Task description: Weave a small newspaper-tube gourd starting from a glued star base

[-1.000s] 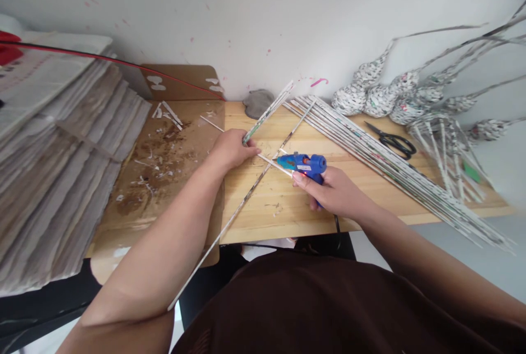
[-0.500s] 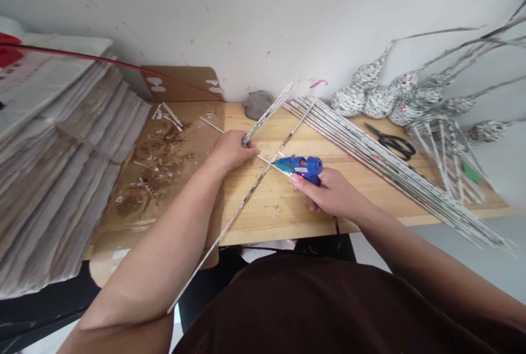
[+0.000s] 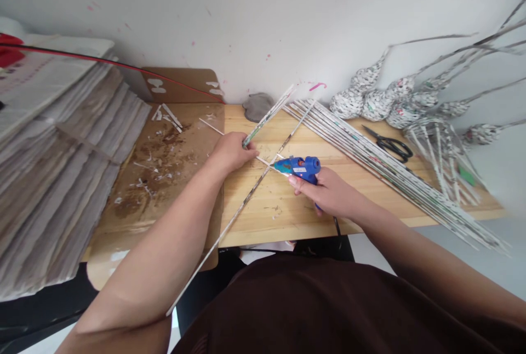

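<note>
Head view: your left hand (image 3: 234, 152) and right hand (image 3: 335, 192) faced each other mid-frame.
From the lower left, your left reached up, curled closed round a bundle of paper sticks (image 3: 269, 117) and touching a thin stick (image 3: 263, 161); from the lower right, your right wrapped the blue glue gun (image 3: 302, 169), nozzle pointing left near centre, at a long stick (image 3: 245, 200).

We look into a craft workshop: a glue gun (image 3: 301, 168), scissors (image 3: 380, 140) and paper rods (image 3: 390, 173) at a wooden bench (image 3: 255, 225). Woven paper gourds (image 3: 376, 104) crowd the bench's right rear; stacked paper (image 3: 78, 146), its left.
</note>
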### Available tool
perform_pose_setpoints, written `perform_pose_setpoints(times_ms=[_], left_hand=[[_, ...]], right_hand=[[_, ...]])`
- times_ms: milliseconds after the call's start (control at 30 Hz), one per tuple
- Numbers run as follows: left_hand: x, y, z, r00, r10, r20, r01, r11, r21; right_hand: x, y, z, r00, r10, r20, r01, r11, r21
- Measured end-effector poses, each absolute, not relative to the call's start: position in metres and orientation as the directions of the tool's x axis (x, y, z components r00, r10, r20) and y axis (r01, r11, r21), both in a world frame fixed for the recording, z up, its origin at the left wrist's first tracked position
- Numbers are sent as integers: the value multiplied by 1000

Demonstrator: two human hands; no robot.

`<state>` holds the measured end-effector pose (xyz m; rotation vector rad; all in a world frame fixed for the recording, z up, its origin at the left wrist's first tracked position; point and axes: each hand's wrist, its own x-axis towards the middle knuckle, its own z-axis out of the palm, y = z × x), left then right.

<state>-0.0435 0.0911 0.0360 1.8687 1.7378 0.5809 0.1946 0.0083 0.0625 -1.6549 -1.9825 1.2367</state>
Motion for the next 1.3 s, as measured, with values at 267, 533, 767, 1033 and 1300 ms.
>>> perform_pose_setpoints(times_ms=[267,533,767,1033,1300], left_hand=[[-37,87,32,191,980,-55,706,-98,701],[-38,89,29,176,982,-64,711,-82,698],[-39,89,30,191,979,-67,710,-90,699],[-39,90,30,183,981,-67,727,-89,681],[-38,90,30,152,986,-71,739,-66,670]], right_hand=[[194,13,66,-328,895,-302,704,19,-710],[191,14,70,-325,912,-251,764,97,-638],[188,11,68,-398,902,-168,758,220,-614],[187,13,74,-319,879,-356,769,20,-639],[194,15,69,-273,874,-403,619,-162,-768]])
